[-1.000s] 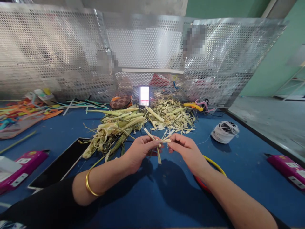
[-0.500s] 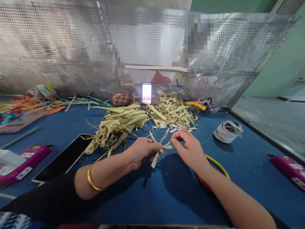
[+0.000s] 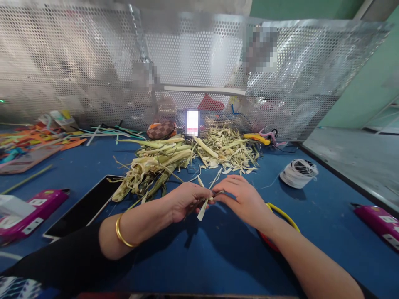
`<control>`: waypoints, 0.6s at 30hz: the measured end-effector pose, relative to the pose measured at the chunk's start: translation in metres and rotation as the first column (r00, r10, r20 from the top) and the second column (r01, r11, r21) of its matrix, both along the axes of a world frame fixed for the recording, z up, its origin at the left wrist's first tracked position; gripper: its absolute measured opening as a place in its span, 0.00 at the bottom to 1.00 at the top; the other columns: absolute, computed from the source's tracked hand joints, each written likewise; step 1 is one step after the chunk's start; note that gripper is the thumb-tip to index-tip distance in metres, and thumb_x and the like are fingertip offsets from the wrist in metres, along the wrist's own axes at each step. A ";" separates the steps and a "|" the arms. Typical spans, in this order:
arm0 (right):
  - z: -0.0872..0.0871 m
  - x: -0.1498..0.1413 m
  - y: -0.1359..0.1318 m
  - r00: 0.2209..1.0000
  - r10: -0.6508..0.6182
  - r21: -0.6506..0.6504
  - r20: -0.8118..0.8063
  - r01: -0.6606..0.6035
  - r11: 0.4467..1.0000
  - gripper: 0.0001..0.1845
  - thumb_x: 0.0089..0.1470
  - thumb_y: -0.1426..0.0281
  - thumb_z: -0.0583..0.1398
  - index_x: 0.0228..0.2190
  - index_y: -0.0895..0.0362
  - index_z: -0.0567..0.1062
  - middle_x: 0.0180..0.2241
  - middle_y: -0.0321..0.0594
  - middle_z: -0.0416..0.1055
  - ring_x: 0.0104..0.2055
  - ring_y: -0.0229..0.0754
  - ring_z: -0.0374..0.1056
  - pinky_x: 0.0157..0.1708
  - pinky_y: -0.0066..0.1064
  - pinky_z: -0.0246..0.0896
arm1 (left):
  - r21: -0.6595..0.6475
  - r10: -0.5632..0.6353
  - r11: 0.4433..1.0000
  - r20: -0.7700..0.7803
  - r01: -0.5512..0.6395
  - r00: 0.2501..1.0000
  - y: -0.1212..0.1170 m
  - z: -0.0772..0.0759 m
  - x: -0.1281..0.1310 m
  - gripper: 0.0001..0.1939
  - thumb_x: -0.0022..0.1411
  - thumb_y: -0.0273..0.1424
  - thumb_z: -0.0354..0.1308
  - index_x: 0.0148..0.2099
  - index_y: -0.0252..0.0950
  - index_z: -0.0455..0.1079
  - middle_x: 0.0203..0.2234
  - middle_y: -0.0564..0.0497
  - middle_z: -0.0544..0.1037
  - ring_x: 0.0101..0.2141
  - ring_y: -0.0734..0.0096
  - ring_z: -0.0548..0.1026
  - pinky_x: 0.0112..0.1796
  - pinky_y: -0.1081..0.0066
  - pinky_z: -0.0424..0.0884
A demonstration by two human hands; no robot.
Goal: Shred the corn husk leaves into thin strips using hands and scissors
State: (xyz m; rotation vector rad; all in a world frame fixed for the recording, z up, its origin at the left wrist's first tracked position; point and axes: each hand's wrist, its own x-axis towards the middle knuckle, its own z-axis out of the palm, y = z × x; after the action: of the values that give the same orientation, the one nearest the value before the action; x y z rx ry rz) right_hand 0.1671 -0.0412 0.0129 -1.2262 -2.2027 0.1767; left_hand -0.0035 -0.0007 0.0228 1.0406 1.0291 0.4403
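A: What lies nearest, along the lower edge?

B: Blue tabletop [image 3: 237,265], lower centre; black sleeve [image 3: 56,265], lower left, with a gold bangle [image 3: 120,234] on the bare forearm above it.

A: And the hands?

B: Centre of the frame. The left hand [image 3: 185,201] is clamped, thumb over fingers, on pale dried strips [image 3: 202,210], which cross and jut out above and below its grip. The right hand [image 3: 241,199], just beside it, brings curved fingertips to the same strips; whether they pinch cannot be told. A yellow-and-red curved object [image 3: 285,216] lies partly hidden by the right forearm.

A: To either side?

B: Left: a magenta power strip [image 3: 40,209] and a dark flat panel [image 3: 84,211]. Right: a second magenta unit [image 3: 375,220], and beyond it a coil of white cord [image 3: 297,174].

A: Farther back?

B: A husk bundle [image 3: 152,162], left of centre; a shredded heap [image 3: 230,147], right of centre; behind both, a perforated partition [image 3: 199,54] across the upper frame.
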 end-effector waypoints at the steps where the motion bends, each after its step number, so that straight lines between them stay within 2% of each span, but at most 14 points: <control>1: 0.000 0.000 0.000 1.000 -0.001 -0.018 -0.012 0.001 1.000 0.04 0.56 0.73 0.59 0.34 0.52 0.74 0.35 0.33 0.77 0.39 0.39 0.70 0.48 0.35 0.55 | 0.007 -0.008 1.000 -0.003 0.008 1.000 0.001 0.000 0.000 0.04 0.40 0.26 0.57 0.18 0.31 0.70 0.10 0.54 0.66 0.14 0.81 0.57 0.18 0.75 0.49; 7: -0.002 0.004 0.001 0.998 -0.019 -0.115 -0.067 0.011 0.993 0.03 0.54 0.73 0.61 0.32 0.52 0.75 0.33 0.32 0.76 0.37 0.37 0.69 0.40 0.29 0.58 | 0.008 -0.059 0.998 -0.029 0.059 0.998 0.005 -0.002 -0.003 0.05 0.41 0.29 0.60 0.20 0.31 0.72 0.14 0.52 0.71 0.16 0.79 0.63 0.19 0.75 0.52; 14: -0.004 0.004 0.001 0.996 0.055 0.083 0.066 -0.060 0.995 0.07 0.59 0.73 0.55 0.32 0.55 0.74 0.30 0.36 0.74 0.34 0.39 0.66 0.38 0.30 0.57 | 0.023 -0.111 0.993 -0.035 0.112 0.993 0.010 -0.005 -0.006 0.05 0.39 0.28 0.62 0.21 0.30 0.72 0.14 0.53 0.71 0.17 0.79 0.64 0.19 0.76 0.54; 18: -0.002 0.004 0.001 0.989 0.082 0.129 0.121 -0.097 0.987 0.09 0.60 0.73 0.53 0.32 0.56 0.73 0.30 0.37 0.73 0.33 0.39 0.65 0.38 0.31 0.57 | 0.027 -0.110 0.993 -0.049 0.111 0.993 0.010 -0.003 -0.006 0.05 0.39 0.27 0.62 0.22 0.30 0.71 0.17 0.51 0.73 0.18 0.78 0.66 0.19 0.76 0.54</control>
State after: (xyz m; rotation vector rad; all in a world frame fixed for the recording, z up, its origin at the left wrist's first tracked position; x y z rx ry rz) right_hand 0.1716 -0.0401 0.0107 -1.0893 -2.3300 -0.0073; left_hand -0.0094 0.0092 0.0194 1.1336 1.0038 0.3433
